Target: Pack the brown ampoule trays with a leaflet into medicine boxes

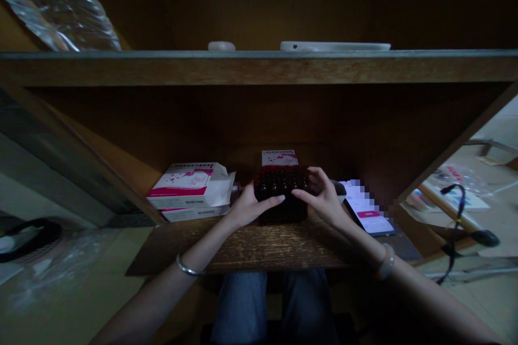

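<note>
Between my two hands is a dark brown block with rows of shiny round bumps, perhaps small bottles in a tray [279, 186]. My left hand [253, 205] grips its left side, the thumb lying along the near edge. On the opposite side, my right hand [321, 194] has its fingers round the far right corner and its thumb in front. Just behind the block shows a white and pink printed box [279, 158]. The underside of the block is in shadow, so I cannot tell whether it rests on the wooden board [243, 245].
White and pink boxes [184, 183] are stacked at the left, the top one with its end flap open. A lit phone [366, 210] lies at the right. Overhead runs a shelf edge [259, 69] bearing a white flat object [335, 46]. A black cable [459, 215] hangs far right.
</note>
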Demonstrator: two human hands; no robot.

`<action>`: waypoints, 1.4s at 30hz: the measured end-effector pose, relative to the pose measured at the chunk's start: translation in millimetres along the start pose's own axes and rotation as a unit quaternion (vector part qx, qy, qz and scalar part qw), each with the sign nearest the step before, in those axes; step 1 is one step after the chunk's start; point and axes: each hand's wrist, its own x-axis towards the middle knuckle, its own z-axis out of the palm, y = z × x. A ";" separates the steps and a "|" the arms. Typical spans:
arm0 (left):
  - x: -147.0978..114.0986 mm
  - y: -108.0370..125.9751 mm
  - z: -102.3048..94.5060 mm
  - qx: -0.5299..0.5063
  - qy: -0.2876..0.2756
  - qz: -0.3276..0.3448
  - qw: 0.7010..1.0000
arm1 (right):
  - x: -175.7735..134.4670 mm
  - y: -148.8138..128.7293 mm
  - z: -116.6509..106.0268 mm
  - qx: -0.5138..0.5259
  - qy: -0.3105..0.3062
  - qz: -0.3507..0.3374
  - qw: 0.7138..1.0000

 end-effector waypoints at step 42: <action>-15.9 62.8 -15.5 0.040 -0.032 0.200 0.978 | 4.5 -53.5 -11.0 -0.200 -0.121 -0.261 0.936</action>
